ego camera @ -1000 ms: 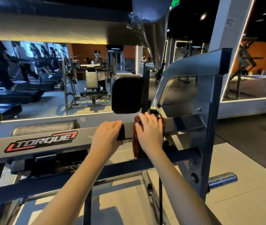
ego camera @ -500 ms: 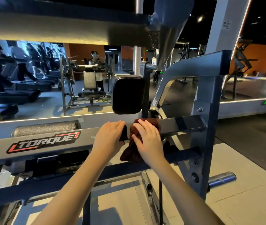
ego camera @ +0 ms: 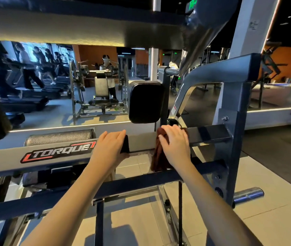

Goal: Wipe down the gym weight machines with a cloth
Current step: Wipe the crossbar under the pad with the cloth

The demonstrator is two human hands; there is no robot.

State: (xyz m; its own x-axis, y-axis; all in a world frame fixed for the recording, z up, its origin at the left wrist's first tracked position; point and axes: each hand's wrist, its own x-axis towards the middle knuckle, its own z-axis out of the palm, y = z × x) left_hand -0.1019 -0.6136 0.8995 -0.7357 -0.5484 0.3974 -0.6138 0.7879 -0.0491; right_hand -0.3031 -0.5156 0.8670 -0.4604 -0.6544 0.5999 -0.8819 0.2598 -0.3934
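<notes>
A grey crossbar (ego camera: pixel 141 142) with a TORQUE logo belongs to the weight machine and runs across the head view. A dark brown cloth (ego camera: pixel 159 157) drapes over this bar and hangs below it. My right hand (ego camera: pixel 175 144) presses the cloth against the bar with spread fingers. To the left, my left hand (ego camera: pixel 109 148) rests on the same bar with its fingers laid over the top edge. A small black piece (ego camera: pixel 125 144) shows at its fingertips; I cannot tell what it is.
A black pad (ego camera: pixel 145 102) stands behind the bar. The blue-grey upright frame (ego camera: pixel 237 139) is at the right, a lower rail (ego camera: pixel 141 181) below my forearms, a chrome peg (ego camera: pixel 247 194) near the floor. A mirror behind reflects treadmills and people. A beam (ego camera: pixel 70 29) hangs overhead.
My right hand has slid the cloth to the right along the bar, widening the gap between my hands. The left hand stays resting on the bar.
</notes>
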